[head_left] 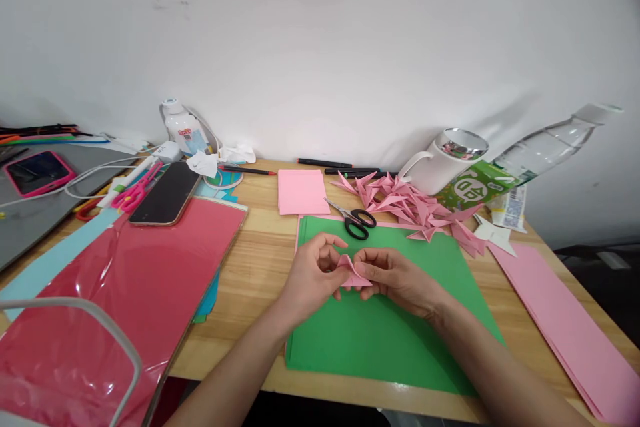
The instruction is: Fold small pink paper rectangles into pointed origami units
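Observation:
A small piece of folded pink paper point(354, 276) is pinched between my two hands, above a stack of green paper point(390, 340). My left hand point(317, 270) grips its left side with thumb and fingers. On its right side, the thumb and fingers of my right hand point(393, 273) are closed. Part of the paper is hidden behind my fingers. Just beyond my hands lie black-handled scissors point(356, 221), their blades pointing up and left. Behind them is a stack of square pink paper point(302, 192), and to its right a heap of folded pink paper pieces point(420, 207).
A white mug point(440, 163), a green box point(473, 185) and a tilted clear bottle point(550, 143) stand at the back right. Long pink paper strips point(570, 327) lie along the right edge. At left are a phone point(167, 193), pink scissors point(137, 188) and a red paper pack point(150, 287).

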A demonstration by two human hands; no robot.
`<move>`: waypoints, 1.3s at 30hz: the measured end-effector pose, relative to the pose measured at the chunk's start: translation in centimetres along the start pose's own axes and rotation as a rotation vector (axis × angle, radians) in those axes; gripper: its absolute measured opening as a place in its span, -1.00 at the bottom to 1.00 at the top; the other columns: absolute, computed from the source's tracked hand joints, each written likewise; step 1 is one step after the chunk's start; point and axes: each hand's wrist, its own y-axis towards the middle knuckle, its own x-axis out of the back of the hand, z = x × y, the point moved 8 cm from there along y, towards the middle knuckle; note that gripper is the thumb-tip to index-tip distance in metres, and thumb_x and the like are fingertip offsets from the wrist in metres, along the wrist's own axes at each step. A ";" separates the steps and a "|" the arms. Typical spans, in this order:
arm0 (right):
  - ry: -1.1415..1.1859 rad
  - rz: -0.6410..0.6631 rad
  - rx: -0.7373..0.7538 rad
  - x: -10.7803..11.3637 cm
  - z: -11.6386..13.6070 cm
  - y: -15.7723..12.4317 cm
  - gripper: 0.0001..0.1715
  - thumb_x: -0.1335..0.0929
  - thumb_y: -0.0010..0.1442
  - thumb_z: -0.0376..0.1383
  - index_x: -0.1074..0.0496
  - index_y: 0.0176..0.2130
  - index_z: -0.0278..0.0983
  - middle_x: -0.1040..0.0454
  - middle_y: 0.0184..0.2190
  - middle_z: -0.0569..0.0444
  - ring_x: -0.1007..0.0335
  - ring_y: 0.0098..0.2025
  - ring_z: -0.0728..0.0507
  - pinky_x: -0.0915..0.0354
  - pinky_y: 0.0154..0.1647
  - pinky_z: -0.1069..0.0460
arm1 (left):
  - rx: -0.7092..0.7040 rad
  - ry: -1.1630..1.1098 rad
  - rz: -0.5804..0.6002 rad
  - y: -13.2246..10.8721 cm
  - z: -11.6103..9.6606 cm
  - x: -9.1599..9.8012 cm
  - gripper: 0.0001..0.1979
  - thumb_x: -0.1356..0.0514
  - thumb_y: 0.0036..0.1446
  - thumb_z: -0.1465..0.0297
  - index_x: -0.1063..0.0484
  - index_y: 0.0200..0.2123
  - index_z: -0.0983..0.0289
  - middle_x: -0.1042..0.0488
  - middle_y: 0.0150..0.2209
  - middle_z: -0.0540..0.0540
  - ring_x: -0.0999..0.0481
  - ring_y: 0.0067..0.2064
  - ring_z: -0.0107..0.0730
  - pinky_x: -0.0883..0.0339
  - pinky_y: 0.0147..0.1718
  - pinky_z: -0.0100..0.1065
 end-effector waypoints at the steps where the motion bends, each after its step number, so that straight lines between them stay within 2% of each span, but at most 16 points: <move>1: -0.017 -0.005 0.001 0.0 0.0 0.0 -0.67 -0.47 -0.06 -0.13 -0.41 -0.47 -0.35 -0.39 -0.52 0.17 -0.33 -0.51 0.09 -0.34 -0.50 0.19 | -0.005 0.010 -0.006 0.0 0.0 0.0 -0.73 -0.24 -0.12 0.44 -0.28 -0.29 0.28 -0.30 -0.61 -0.12 -0.35 -0.62 -0.53 -0.20 -0.74 -0.54; 5: -0.093 -0.022 0.050 0.2 0.4 -0.1 -0.66 -0.46 -0.04 -0.12 -0.40 -0.45 -0.35 -0.36 -0.53 0.17 -0.29 -0.51 0.08 -0.29 -0.51 0.18 | 0.001 -0.025 -0.019 0.0 0.1 0.0 -0.75 -0.27 -0.16 0.45 -0.32 -0.35 0.30 -0.35 -0.61 -0.10 -0.33 -0.65 -0.57 -0.22 -0.70 -0.53; 9: -0.110 -0.026 0.106 0.4 0.8 -0.1 -0.64 -0.44 -0.02 -0.09 -0.39 -0.47 -0.35 -0.32 -0.55 0.17 -0.23 -0.52 0.07 -0.25 -0.50 0.15 | 0.039 -0.103 -0.060 0.0 0.3 0.3 -0.82 -0.30 -0.21 0.46 -0.40 -0.44 0.34 -0.42 -0.53 -0.01 -0.37 -0.56 -0.56 -0.24 -0.63 -0.51; 15: -0.127 -0.029 0.107 0.1 0.9 -0.1 -0.63 -0.43 -0.01 -0.06 -0.39 -0.44 -0.34 -0.34 -0.51 0.13 -0.25 -0.48 0.02 -0.24 -0.43 0.09 | 0.059 -0.119 -0.072 0.0 0.5 0.4 -0.84 -0.31 -0.22 0.44 -0.49 -0.46 0.36 -0.46 -0.51 0.04 -0.37 -0.52 -0.53 -0.25 -0.59 -0.50; 21: -0.216 -0.151 0.191 0.4 1.7 -0.4 -0.55 -0.45 -0.09 0.00 -0.35 -0.57 -0.33 -0.23 -0.67 0.21 -0.07 -0.59 0.06 -0.10 -0.55 0.11 | 0.083 -0.189 -0.088 0.1 1.0 0.2 -0.82 -0.31 -0.28 0.48 -0.48 -0.47 0.36 -0.46 -0.52 0.03 -0.38 -0.53 -0.51 -0.26 -0.63 -0.48; 24: -0.201 -0.145 0.189 0.4 1.6 -0.3 -0.56 -0.43 -0.07 0.00 -0.37 -0.53 -0.33 -0.29 -0.61 0.19 -0.15 -0.56 0.06 -0.17 -0.52 0.12 | 0.071 -0.194 -0.125 0.1 0.7 0.5 -0.83 -0.31 -0.28 0.49 -0.47 -0.49 0.36 -0.45 -0.53 0.02 -0.36 -0.55 -0.53 -0.25 -0.64 -0.49; 28: -0.203 -0.083 0.105 0.4 0.8 -0.2 -0.61 -0.42 -0.01 -0.05 -0.40 -0.43 -0.34 -0.41 -0.48 0.11 -0.31 -0.46 0.02 -0.27 -0.44 0.11 | 0.027 -0.197 -0.181 0.2 0.0 1.1 -0.86 -0.31 -0.26 0.49 -0.46 -0.50 0.36 -0.44 -0.56 -0.01 -0.34 -0.57 -0.57 -0.24 -0.62 -0.50; 35: -0.277 -0.166 0.252 0.5 2.0 -0.7 -0.65 -0.40 0.06 -0.10 -0.34 -0.49 -0.34 -0.36 -0.63 0.17 -0.23 -0.61 0.08 -0.21 -0.56 0.14 | 0.028 -0.267 -0.182 0.2 0.1 1.4 -0.85 -0.31 -0.26 0.52 -0.44 -0.50 0.36 -0.44 -0.56 -0.02 -0.37 -0.53 -0.53 -0.25 -0.60 -0.48; 37: -0.251 -0.177 0.296 0.3 2.2 -0.7 -0.67 -0.42 0.02 -0.11 -0.36 -0.41 -0.33 -0.38 -0.57 0.16 -0.28 -0.56 0.05 -0.26 -0.53 0.13 | 0.015 -0.263 -0.194 0.3 0.1 1.5 -0.85 -0.31 -0.24 0.52 -0.44 -0.48 0.36 -0.44 -0.55 -0.01 -0.36 -0.53 -0.54 -0.24 -0.60 -0.48; 39: -0.194 -0.163 0.344 0.0 2.4 -0.7 -0.61 -0.47 -0.06 -0.13 -0.36 -0.30 -0.31 -0.39 -0.46 0.13 -0.34 -0.46 0.01 -0.33 -0.47 0.09 | 0.003 -0.253 -0.202 0.3 0.1 1.6 -0.86 -0.30 -0.21 0.51 -0.44 -0.48 0.37 -0.43 -0.55 -0.02 -0.34 -0.55 -0.56 -0.23 -0.59 -0.48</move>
